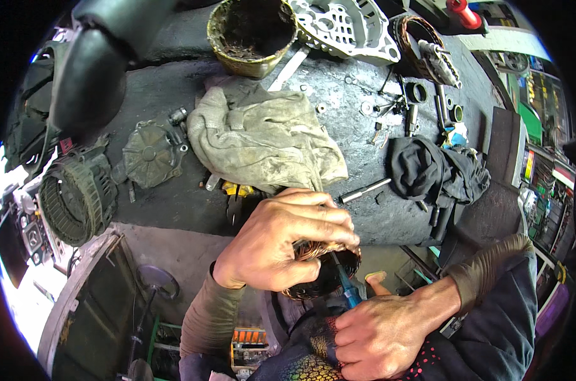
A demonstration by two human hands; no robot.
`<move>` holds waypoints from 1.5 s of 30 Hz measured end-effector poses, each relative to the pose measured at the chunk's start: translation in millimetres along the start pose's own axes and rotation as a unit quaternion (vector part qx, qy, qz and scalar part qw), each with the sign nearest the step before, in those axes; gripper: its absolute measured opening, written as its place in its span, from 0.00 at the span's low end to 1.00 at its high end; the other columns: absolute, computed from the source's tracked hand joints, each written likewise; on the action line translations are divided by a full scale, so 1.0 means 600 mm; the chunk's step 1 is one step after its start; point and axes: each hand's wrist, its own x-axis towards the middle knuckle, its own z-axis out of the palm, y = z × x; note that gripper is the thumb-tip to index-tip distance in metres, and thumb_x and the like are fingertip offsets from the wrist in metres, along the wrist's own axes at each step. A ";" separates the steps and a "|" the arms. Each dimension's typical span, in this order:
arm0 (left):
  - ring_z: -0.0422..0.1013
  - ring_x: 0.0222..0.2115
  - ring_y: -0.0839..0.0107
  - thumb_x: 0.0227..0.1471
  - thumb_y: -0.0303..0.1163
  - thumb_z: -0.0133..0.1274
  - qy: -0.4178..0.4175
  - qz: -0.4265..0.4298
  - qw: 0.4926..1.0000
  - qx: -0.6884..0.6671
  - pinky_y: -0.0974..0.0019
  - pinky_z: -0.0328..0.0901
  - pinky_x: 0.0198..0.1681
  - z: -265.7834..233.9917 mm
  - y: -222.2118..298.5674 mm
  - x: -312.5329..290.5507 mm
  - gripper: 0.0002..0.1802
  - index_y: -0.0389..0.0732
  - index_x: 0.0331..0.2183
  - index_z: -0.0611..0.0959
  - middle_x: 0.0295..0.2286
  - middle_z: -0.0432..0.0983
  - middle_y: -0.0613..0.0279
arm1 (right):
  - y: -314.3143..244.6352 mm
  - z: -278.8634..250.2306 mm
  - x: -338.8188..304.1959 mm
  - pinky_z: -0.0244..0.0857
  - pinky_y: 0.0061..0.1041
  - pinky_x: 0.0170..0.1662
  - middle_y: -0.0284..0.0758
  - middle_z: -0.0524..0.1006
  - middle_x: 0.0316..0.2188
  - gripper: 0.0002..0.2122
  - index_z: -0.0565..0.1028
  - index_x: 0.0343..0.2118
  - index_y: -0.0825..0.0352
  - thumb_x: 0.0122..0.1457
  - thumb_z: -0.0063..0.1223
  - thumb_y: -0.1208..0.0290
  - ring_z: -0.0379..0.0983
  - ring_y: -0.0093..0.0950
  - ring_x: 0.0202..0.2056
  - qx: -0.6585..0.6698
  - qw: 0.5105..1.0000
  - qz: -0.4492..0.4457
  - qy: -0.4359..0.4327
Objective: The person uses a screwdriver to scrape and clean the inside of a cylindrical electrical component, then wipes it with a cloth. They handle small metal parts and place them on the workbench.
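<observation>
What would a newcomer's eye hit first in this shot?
Probably the hands at lower centre: the left hand grips a wire-wound ring, and the right hand holds a blue-handled tool pointed at it. Next, likely the crumpled grey rag mid-bench, then the bright silver housing at the top, right of the grimy bowl.

"Any lettering in play out there?"
"Nothing legible! There's a small red patch [66, 145] over on the left, far too tiny to make out!"
"And the crumpled blue, white and yellow wrapper [455, 134], over on the right?"
"Not a word, not a number readable on it! And the coloured packages [529, 164], far right? Too small and blurred as well!"
</observation>
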 end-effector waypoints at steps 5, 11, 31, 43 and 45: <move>0.82 0.41 0.49 0.33 0.29 0.60 -0.074 -0.027 0.994 -0.075 0.57 0.75 0.49 -0.013 -0.016 0.036 0.26 0.35 0.41 0.91 0.41 0.86 0.45 | -0.002 0.001 0.002 0.61 0.34 0.27 0.30 0.66 0.20 0.11 0.71 0.20 0.62 0.56 0.59 0.67 0.68 0.33 0.22 -0.007 0.999 0.015 0.041; 0.81 0.48 0.52 0.39 0.40 0.65 -0.194 -0.098 0.970 -0.112 0.55 0.70 0.57 -0.026 -0.017 0.074 0.31 0.31 0.45 0.90 0.44 0.86 0.44 | -0.010 0.028 -0.019 0.60 0.38 0.29 0.31 0.62 0.22 0.14 0.65 0.19 0.61 0.47 0.64 0.71 0.66 0.36 0.25 -0.012 0.989 0.035 0.145; 0.74 0.57 0.53 0.32 0.45 0.63 0.202 -0.082 0.970 -0.111 0.56 0.65 0.63 0.051 -0.013 -0.091 0.43 0.30 0.51 0.86 0.55 0.76 0.44 | 0.000 0.055 -0.006 0.63 0.33 0.30 0.32 0.66 0.24 0.10 0.76 0.27 0.66 0.60 0.60 0.66 0.68 0.32 0.24 -0.022 0.992 -0.047 0.117; 0.76 0.56 0.45 0.26 0.40 0.62 0.179 0.040 0.982 -0.053 0.48 0.63 0.65 0.045 -0.048 -0.085 0.42 0.34 0.50 0.88 0.52 0.81 0.41 | 0.016 0.053 0.019 0.63 0.36 0.28 0.30 0.70 0.19 0.11 0.70 0.18 0.56 0.48 0.62 0.61 0.71 0.33 0.23 0.018 0.999 -0.035 -0.025; 0.76 0.54 0.45 0.25 0.40 0.63 0.188 0.049 0.980 -0.046 0.49 0.63 0.64 0.045 -0.052 -0.084 0.42 0.35 0.49 0.89 0.51 0.82 0.43 | 0.021 0.061 0.018 0.61 0.36 0.26 0.30 0.70 0.19 0.12 0.70 0.17 0.56 0.48 0.62 0.62 0.70 0.32 0.22 0.019 0.998 -0.049 0.022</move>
